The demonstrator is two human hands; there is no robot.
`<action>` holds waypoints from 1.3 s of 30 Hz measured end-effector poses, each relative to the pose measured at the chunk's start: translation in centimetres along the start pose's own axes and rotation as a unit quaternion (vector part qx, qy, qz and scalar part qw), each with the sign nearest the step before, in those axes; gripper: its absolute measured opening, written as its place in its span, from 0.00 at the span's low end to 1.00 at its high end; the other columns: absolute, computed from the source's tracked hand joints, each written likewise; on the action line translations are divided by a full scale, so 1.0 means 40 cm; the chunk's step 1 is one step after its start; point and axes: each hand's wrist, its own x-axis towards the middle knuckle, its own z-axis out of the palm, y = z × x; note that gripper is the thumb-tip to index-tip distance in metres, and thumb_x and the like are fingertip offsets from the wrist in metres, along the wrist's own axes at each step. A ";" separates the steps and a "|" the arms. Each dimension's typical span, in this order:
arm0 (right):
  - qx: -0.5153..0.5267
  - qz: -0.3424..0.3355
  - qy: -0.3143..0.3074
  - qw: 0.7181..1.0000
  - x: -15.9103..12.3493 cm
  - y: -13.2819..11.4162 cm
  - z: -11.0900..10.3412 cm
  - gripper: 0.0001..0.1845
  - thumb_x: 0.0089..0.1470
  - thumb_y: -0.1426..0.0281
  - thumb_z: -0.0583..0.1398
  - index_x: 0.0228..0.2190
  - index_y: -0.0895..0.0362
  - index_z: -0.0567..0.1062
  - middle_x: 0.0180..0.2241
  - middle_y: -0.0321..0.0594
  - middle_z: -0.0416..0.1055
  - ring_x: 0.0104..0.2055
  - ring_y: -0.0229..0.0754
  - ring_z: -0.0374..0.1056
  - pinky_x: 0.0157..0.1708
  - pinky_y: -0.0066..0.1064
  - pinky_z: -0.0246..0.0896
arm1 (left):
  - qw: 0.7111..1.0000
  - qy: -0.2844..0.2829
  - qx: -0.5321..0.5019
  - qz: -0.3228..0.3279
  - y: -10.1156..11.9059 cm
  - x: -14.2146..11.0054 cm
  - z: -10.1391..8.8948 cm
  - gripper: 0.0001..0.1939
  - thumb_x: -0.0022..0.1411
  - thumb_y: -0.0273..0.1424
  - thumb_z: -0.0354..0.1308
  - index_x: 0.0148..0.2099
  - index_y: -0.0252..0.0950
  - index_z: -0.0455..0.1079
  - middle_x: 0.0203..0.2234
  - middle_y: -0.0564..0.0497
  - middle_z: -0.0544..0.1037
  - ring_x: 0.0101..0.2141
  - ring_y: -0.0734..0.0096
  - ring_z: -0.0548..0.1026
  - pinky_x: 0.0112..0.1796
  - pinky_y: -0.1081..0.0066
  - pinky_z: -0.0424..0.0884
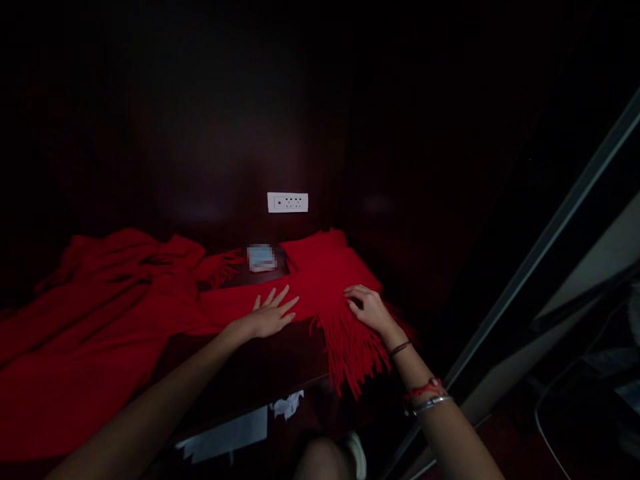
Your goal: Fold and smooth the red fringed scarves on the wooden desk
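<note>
A red fringed scarf (320,287) lies folded on a dark surface, and a strip of the same red runs left into a large rumpled heap of red cloth (100,320). My left hand (273,317) is spread flat with fingers apart on the strip. On the right part of the scarf, just above its hanging fringe (350,353), rests my right hand (369,308). Its fingers are loosely curved, with a gap between thumb and fingertips, and no cloth shows pinched between them. The fringe drapes over the front edge of the surface.
A small pale packet (261,257), blurred out, sits behind the scarf. On the dark back wall is a white socket panel (288,203). Below the edge are crumpled white paper (287,405) and a pale sheet (230,437). A metal-edged frame (545,250) slants along the right.
</note>
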 end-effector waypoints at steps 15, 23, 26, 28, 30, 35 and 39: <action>-0.131 -0.048 0.006 0.990 0.005 -0.006 -0.004 0.10 0.52 0.71 0.50 0.28 0.59 0.71 0.28 0.41 0.69 0.32 0.37 0.63 0.36 0.29 0.57 | 0.976 0.122 0.075 0.166 0.015 -0.037 -0.045 0.26 0.50 0.18 0.45 0.51 0.44 0.58 0.40 0.48 0.68 0.38 0.68 0.69 0.35 0.72 0.64; -0.099 -0.045 -0.011 0.994 0.002 -0.005 -0.004 0.09 0.52 0.71 0.51 0.27 0.58 0.71 0.29 0.41 0.69 0.33 0.38 0.62 0.36 0.29 0.58 | 0.969 0.139 0.107 0.174 0.035 -0.041 -0.042 0.15 0.53 0.24 0.45 0.43 0.38 0.64 0.38 0.46 0.68 0.37 0.63 0.69 0.31 0.69 0.66; -0.043 -0.030 -0.013 0.999 0.001 -0.001 -0.005 0.08 0.50 0.72 0.53 0.28 0.58 0.72 0.30 0.40 0.69 0.35 0.37 0.63 0.37 0.29 0.58 | 0.962 0.141 0.134 0.190 0.034 -0.041 -0.043 0.20 0.51 0.18 0.43 0.44 0.38 0.63 0.40 0.45 0.68 0.39 0.64 0.68 0.31 0.70 0.66; -0.020 -0.015 -0.015 1.000 0.000 -0.002 -0.009 0.08 0.50 0.71 0.53 0.28 0.57 0.72 0.31 0.40 0.70 0.35 0.37 0.63 0.38 0.29 0.58 | 0.961 0.144 0.141 0.187 0.030 -0.041 -0.043 0.21 0.50 0.16 0.42 0.44 0.38 0.63 0.41 0.45 0.67 0.39 0.64 0.68 0.30 0.71 0.66; -0.007 -0.004 -0.030 1.000 -0.001 -0.008 -0.019 0.09 0.50 0.70 0.53 0.29 0.57 0.72 0.32 0.41 0.70 0.36 0.37 0.63 0.39 0.30 0.58 | 0.962 0.149 0.142 0.180 0.028 -0.043 -0.046 0.20 0.51 0.16 0.42 0.44 0.38 0.63 0.39 0.45 0.68 0.38 0.64 0.69 0.29 0.71 0.66; -0.014 0.017 -0.057 0.998 0.028 -0.036 -0.051 0.13 0.53 0.68 0.50 0.30 0.58 0.72 0.31 0.40 0.70 0.35 0.37 0.64 0.38 0.28 0.57 | 0.959 0.175 0.133 0.176 0.038 -0.048 -0.056 0.17 0.52 0.17 0.41 0.39 0.36 0.65 0.32 0.46 0.70 0.33 0.64 0.70 0.27 0.70 0.66; -0.076 0.009 -0.071 0.995 0.131 -0.057 -0.042 0.12 0.53 0.70 0.49 0.31 0.58 0.72 0.32 0.41 0.69 0.36 0.37 0.64 0.38 0.27 0.56 | 0.962 0.188 0.112 0.162 0.037 -0.043 -0.052 0.16 0.51 0.16 0.42 0.37 0.35 0.65 0.32 0.46 0.69 0.34 0.66 0.69 0.29 0.71 0.65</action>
